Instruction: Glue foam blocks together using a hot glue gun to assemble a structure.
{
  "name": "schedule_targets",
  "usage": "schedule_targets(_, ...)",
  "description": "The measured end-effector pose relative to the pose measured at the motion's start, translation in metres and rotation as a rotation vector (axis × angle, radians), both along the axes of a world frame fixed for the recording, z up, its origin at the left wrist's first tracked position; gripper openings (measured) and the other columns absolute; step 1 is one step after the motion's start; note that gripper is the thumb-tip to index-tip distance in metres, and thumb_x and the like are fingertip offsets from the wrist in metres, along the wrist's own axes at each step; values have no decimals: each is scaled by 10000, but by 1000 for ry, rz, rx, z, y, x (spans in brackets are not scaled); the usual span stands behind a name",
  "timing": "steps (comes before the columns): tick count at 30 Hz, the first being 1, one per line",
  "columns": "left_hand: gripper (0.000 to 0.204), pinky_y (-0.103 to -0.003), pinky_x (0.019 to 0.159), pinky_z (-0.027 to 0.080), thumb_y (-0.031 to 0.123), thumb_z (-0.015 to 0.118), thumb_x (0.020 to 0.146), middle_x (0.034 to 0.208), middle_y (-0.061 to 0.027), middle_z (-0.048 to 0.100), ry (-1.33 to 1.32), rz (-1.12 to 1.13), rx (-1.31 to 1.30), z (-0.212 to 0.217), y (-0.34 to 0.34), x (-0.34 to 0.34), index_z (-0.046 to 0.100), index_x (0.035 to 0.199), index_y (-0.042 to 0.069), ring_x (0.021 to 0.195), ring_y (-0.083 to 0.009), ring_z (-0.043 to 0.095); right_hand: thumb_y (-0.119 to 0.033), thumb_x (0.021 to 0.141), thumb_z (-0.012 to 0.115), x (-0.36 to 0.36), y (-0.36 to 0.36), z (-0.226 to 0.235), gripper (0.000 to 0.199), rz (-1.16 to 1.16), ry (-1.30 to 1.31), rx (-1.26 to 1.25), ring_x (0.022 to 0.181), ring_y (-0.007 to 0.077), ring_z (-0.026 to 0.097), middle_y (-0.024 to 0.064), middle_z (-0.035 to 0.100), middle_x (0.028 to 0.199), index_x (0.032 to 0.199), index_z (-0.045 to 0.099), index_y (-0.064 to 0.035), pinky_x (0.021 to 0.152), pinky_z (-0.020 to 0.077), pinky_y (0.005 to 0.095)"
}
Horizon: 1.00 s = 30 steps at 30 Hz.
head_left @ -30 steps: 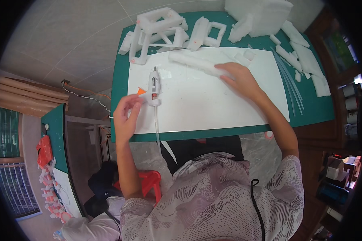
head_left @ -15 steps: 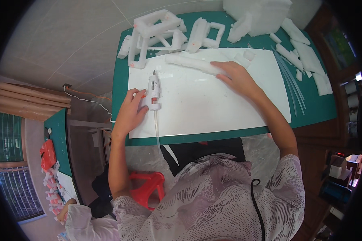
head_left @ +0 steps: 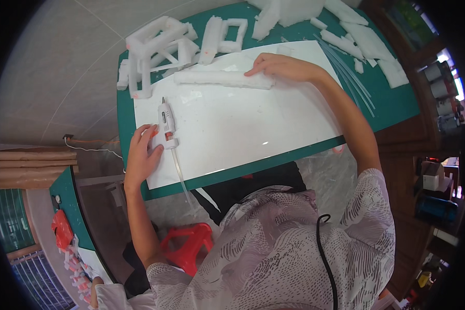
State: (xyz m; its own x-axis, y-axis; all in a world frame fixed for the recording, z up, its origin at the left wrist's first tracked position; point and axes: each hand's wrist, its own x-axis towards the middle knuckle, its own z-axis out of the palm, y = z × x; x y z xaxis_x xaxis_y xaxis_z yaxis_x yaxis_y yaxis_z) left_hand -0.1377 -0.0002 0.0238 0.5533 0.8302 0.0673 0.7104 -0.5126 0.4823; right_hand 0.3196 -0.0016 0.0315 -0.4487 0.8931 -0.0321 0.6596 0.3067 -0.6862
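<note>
Across the white board (head_left: 227, 129), I'm seeing a foam bar (head_left: 214, 78) stretching left from the right hand (head_left: 285, 67), whose clasp I can't make out.

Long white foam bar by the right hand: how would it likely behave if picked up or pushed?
The foam bar is probably light, given its foamy look. Its ragged edges suggest it may crumble if squeezed. Lying flat on the smooth white board, it would likely slide rather than roll.

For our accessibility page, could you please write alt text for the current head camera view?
A person's right hand touches a long white foam strip on a white board; the left hand is at a white hot glue gun. White foam frames sit beyond on a green tabletop.
</note>
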Motion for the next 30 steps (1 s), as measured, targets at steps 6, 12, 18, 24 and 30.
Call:
schedule_targets(6, 532, -403, 1022, 439, 29, 644, 810, 1405, -163, 478, 42, -13, 65, -6, -3, 0, 547, 1333, 21, 1267, -358, 491, -126, 898, 385, -2, 2, 2, 464, -29, -50, -73, 1089, 206, 500, 88, 545, 1164, 1249, 688, -104, 992, 368, 288)
schedule_targets(12, 542, -427, 971, 437, -28, 603, 714, 1387, -134, 497, 246, -49, 163, 3, -4, 7, 563, 1252, 21, 1183, -342, 519, -90, 892, 470, -8, -8, -1, 424, -32, 1, -41, 1086, 231, 532, 90, 562, 1148, 1258, 684, -107, 986, 405, 309)
schedule_targets(18, 486, -441, 914, 444, -61, 590, 676, 1285, -125, 563, 209, -12, 326, -3, 1, 9, 573, 1155, 20, 1089, -336, 554, -152, 892, 666, -30, -35, -23, 370, -222, -71, 284, 1150, 303, 571, 141, 631, 1229, 1261, 685, -138, 1012, 447, 375)
schedule_targets(24, 428, -429, 844, 488, -57, 593, 671, 1164, -144, 622, -101, -106, 469, 6, 0, 36, 595, 1095, 4, 982, -356, 589, -161, 932, 641, -42, -41, -34, 339, -376, 1, 270, 1158, 295, 581, 144, 638, 1239, 1267, 689, -164, 1030, 452, 362)
schedule_targets(30, 429, -409, 789, 498, -14, 638, 644, 1133, -122, 631, -96, -244, 532, -2, 14, 85, 618, 1071, 15, 918, -316, 602, -160, 934, 640, -41, -40, -37, 328, -385, 38, 275, 1142, 291, 590, 143, 639, 1231, 1257, 696, -167, 1008, 466, 357)
